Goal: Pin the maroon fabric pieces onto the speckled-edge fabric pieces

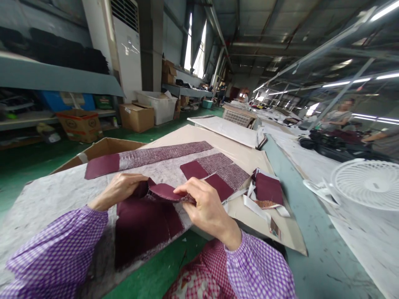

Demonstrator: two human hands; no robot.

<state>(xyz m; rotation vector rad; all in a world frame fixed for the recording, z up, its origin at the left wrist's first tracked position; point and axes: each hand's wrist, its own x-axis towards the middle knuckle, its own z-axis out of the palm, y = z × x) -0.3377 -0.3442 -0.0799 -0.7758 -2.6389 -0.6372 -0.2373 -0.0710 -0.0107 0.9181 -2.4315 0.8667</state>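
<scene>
Between my two hands is a small maroon leather-like piece (163, 191), bent and raised above the board. My left hand (123, 189) pinches its left end. My right hand (205, 207) grips its right end between thumb and fingers. Under them lies a larger maroon panel (143, 228) on the grey, fuzzy-looking board (68, 199). Farther back, a long strip (165, 154) rests with a smooth maroon end and a speckled rest. Beyond my right hand are flat pieces (220, 185), part smooth maroon, part speckled.
Right of the board, a maroon bundle with white strips (269, 189) lies on beige cardboard (289, 230). A white fan (368, 185) stands on the long table (336, 249). An open carton (115, 145) is behind the board. A co-worker (339, 116) is at the far right.
</scene>
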